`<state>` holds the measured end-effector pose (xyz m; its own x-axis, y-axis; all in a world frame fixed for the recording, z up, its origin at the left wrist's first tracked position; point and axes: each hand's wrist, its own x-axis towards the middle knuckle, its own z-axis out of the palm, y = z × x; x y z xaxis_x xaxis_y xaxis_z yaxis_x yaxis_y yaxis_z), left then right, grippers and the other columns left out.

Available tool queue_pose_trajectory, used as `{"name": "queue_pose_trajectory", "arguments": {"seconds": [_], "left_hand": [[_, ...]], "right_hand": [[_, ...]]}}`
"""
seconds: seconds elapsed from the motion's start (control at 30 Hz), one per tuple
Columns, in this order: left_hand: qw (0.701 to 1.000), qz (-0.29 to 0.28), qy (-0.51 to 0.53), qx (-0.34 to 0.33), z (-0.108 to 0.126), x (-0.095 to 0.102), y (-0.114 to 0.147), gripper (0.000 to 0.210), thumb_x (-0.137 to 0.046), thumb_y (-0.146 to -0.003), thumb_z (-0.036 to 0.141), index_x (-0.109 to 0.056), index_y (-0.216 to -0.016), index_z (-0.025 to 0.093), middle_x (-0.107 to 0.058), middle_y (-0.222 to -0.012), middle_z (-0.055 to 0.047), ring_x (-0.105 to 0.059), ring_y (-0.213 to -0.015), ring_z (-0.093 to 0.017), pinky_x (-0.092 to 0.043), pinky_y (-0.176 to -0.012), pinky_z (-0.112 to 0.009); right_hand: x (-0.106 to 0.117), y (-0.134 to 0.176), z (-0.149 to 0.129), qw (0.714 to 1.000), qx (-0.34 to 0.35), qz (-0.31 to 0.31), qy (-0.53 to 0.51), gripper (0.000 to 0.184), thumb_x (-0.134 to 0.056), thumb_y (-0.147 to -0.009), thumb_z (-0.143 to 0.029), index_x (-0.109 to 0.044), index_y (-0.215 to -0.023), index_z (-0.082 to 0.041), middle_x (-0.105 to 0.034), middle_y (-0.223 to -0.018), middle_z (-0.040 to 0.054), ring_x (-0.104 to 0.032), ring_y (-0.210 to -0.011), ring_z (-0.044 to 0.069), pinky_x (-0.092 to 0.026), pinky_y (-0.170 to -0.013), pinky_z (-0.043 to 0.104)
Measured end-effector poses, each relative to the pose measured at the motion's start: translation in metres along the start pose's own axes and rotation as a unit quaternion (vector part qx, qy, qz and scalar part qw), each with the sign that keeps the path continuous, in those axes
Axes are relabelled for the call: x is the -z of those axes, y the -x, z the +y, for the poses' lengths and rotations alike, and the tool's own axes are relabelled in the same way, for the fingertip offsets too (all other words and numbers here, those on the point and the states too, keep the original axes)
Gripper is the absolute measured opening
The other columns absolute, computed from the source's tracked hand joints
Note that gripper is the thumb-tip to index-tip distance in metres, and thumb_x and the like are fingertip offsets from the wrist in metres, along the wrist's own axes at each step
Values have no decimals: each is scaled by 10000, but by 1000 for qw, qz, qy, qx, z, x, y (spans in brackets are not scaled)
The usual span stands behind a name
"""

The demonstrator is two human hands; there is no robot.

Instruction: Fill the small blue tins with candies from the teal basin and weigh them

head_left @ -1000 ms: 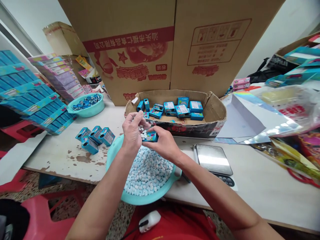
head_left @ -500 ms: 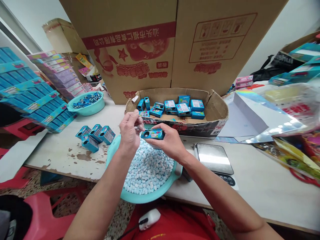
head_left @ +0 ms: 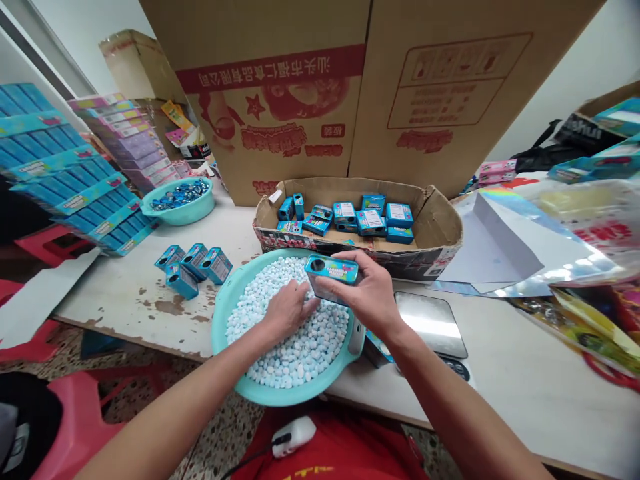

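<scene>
A turquoise basin [head_left: 223,360] full of small white and pale blue candies [head_left: 280,360] is in front of me. My left hand [head_left: 287,310] is down among the candies, thumb and fingers apart and fingertips touching them. My right hand [head_left: 373,293] grips a small blue candy box [head_left: 333,270] above the basin's right side, tilted so that the round dark hole in its narrow face shows. Behind the basin stands a low cardboard tray [head_left: 435,230] with several similar blue boxes [head_left: 370,221] in it.
Several blue boxes [head_left: 183,281] stand at the left, near a smaller turquoise basin [head_left: 197,212] of shiny blue pieces. Stacked display packs [head_left: 75,173] rise at the far left. A digital scale [head_left: 430,323] lies right of the basin; a large carton [head_left: 300,40] stands behind.
My left hand has dropped from beside the box's hole down into the candies. My right hand has moved the box slightly to the right. The view has shifted a little.
</scene>
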<state>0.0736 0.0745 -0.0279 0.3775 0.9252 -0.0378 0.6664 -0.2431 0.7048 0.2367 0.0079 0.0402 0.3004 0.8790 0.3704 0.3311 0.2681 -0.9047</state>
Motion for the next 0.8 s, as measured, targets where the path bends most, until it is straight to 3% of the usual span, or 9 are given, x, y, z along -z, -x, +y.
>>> {"name": "queue_pose_trajectory", "arguments": {"seconds": [0.1,0.2,0.27,0.37,0.43,0.5,0.57,0.8], "left_hand": [[1000,25,13,-1,-10,11,3,204,-602,-747,422,-608,-818,230,-620,-845,-41,-584,-895,-236,-437,-781,-309],[975,64,191,92,-11,28,0,299,-594,-737,491,-564,-762,194,-540,-646,6,-517,-546,-137,-383,-495,-230],[917,83,367,135,0,42,1,326,-630,-708,487,-541,-797,185,-492,-605,41,-419,-413,-75,-271,-380,-183],[814,94,563,107,28,61,2,310,-676,-671,402,-516,-816,180,-486,-594,60,-395,-374,-45,-227,-339,-156],[761,110,634,80,45,70,2,289,-677,-655,369,-489,-763,178,-485,-573,60,-427,-386,-54,-269,-343,-159],[733,132,662,77,57,73,0,294,-677,-640,362,-453,-702,182,-479,-548,59,-481,-418,-79,-335,-368,-176],[732,145,661,75,64,73,-3,307,-678,-635,367,-432,-668,186,-470,-527,59,-519,-446,-103,-374,-391,-195],[773,166,610,50,72,70,-13,331,-727,-612,370,-490,-737,176,-575,-598,35,-567,-482,-109,-423,-443,-207]], "right_hand": [[0,3,4,999,-16,-23,17,405,-773,-659,-439,-644,-944,-183,-672,-824,21,-623,-735,182,-495,-694,291],[-2,5,8,998,-21,-39,46,395,-776,-654,-439,-644,-925,-185,-670,-831,21,-620,-738,184,-482,-698,295],[-6,6,9,997,-14,-51,64,386,-772,-661,-436,-642,-932,-194,-672,-848,18,-620,-748,183,-473,-710,296],[-18,9,5,992,10,-67,102,364,-759,-683,-432,-633,-937,-203,-674,-867,19,-620,-769,186,-460,-714,293],[-28,10,-1,985,38,-92,141,349,-765,-683,-401,-631,-935,-201,-674,-884,27,-620,-796,194,-452,-719,293],[-37,9,-8,975,63,-128,173,342,-781,-667,-374,-636,-922,-198,-677,-898,33,-620,-824,205,-445,-726,295],[-41,7,-15,968,66,-145,191,345,-789,-655,-377,-644,-914,-200,-681,-899,35,-623,-829,213,-441,-722,297],[-36,-9,-17,974,32,-146,171,353,-794,-626,-379,-658,-903,-206,-685,-862,25,-624,-788,206,-437,-697,293]]}}
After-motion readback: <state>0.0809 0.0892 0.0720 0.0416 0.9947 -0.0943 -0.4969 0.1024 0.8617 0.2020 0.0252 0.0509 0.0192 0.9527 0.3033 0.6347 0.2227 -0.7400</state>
